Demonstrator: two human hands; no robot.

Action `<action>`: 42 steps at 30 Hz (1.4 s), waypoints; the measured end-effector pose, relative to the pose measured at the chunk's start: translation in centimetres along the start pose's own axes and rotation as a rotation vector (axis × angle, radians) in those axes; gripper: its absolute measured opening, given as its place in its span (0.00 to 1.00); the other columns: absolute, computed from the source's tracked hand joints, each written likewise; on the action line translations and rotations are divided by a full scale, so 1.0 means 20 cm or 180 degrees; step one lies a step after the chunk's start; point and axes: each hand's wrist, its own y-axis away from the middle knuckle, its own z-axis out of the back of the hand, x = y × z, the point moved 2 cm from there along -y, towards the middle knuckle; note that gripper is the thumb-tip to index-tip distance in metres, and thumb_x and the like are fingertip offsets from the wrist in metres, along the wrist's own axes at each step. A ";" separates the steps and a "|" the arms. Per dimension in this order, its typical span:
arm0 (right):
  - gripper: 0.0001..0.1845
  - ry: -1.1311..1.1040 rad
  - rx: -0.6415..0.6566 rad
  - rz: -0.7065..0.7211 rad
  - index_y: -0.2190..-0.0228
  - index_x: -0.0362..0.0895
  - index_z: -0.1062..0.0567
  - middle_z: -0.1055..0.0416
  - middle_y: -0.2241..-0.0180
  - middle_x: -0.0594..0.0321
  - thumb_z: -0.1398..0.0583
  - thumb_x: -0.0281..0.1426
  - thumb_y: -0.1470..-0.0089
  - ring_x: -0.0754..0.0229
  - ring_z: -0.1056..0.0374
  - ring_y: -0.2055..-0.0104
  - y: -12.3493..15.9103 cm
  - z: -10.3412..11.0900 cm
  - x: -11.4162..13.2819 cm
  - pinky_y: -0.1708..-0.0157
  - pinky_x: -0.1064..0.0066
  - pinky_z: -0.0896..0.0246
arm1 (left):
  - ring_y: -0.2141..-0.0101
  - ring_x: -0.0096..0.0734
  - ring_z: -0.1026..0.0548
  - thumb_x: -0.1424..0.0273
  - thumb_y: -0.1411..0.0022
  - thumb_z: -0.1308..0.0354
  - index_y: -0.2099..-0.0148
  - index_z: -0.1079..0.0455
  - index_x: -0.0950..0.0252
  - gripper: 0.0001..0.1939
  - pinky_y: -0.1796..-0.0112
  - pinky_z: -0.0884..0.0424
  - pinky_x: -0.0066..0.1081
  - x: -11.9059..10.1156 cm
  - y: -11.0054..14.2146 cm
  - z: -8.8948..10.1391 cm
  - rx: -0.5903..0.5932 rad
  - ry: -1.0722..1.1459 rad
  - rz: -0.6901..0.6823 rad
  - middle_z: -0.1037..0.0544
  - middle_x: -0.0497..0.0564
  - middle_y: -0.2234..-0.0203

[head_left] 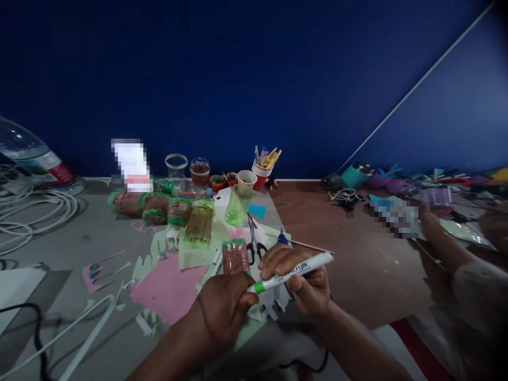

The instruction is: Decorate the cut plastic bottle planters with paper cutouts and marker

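Observation:
My right hand [307, 283] is closed around the barrel of a white acrylic marker [313, 263], which slants up to the right in front of me. The marker has a green band near its lower left end. That end is pinched by my left hand [226, 304], whose fingers hide the tip. Just beyond my hands stands a brown-painted bottle piece [235, 256] with a green rim, pink paper showing above it. Scissors [252, 241] with dark handles lie to its right, near a blue-capped object [282, 237] and a thin wooden stick [305, 243].
Pink paper [170, 288] and green scraps lie at left. Behind are painted bottle pieces [156, 206], a green-tinted cup [239, 205] and a red cup [262, 174] of wooden cutlery. White cables [47, 203] coil far left. Another person's arm [446, 238] is at right.

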 end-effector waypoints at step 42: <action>0.16 0.2081 0.1172 -0.0538 0.56 0.43 0.35 0.31 0.57 0.54 0.47 0.23 0.48 0.55 0.34 0.54 -0.09 0.06 -0.32 0.54 0.63 0.41 | 0.80 0.22 0.37 0.70 0.50 0.43 0.68 0.33 0.64 0.05 0.78 0.44 0.23 0.38 -0.01 0.03 -0.2113 0.2608 0.2381 0.34 0.42 0.82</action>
